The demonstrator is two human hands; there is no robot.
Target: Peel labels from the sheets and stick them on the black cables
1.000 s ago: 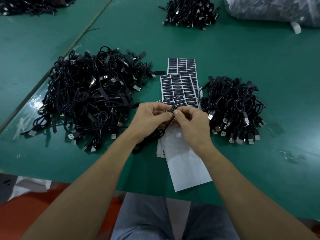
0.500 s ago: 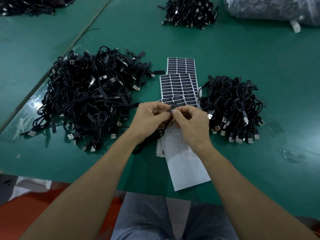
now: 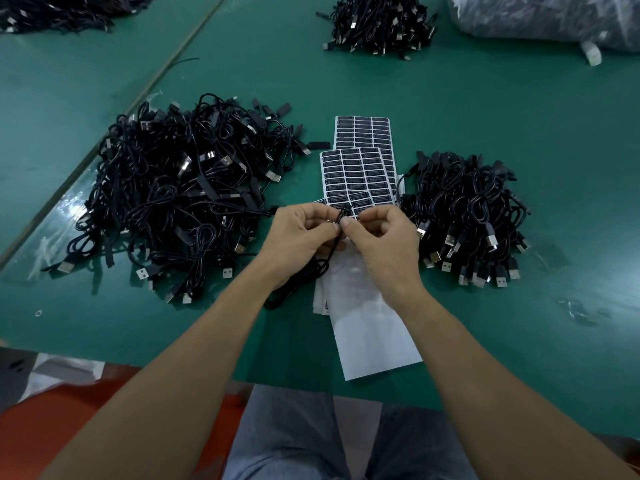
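My left hand (image 3: 301, 237) and my right hand (image 3: 384, 240) meet over the label sheets (image 3: 356, 174), both pinching one black cable (image 3: 325, 261) near its top end, where a small black label is wrapped. The cable's loop hangs down between my wrists onto the white backing paper (image 3: 370, 334). A big loose pile of black cables (image 3: 183, 195) lies left of my hands. A tidier pile of cables (image 3: 471, 216) lies to the right. The sheets carry rows of black labels.
The green table (image 3: 519, 116) has another cable pile (image 3: 377, 22) at the back, more cables (image 3: 59, 12) at the far left corner and a plastic bag (image 3: 543, 19) at the back right. The table's front edge is near my knees.
My fingers have shifted slightly on the cable end. The cable and the piles stay where they were.
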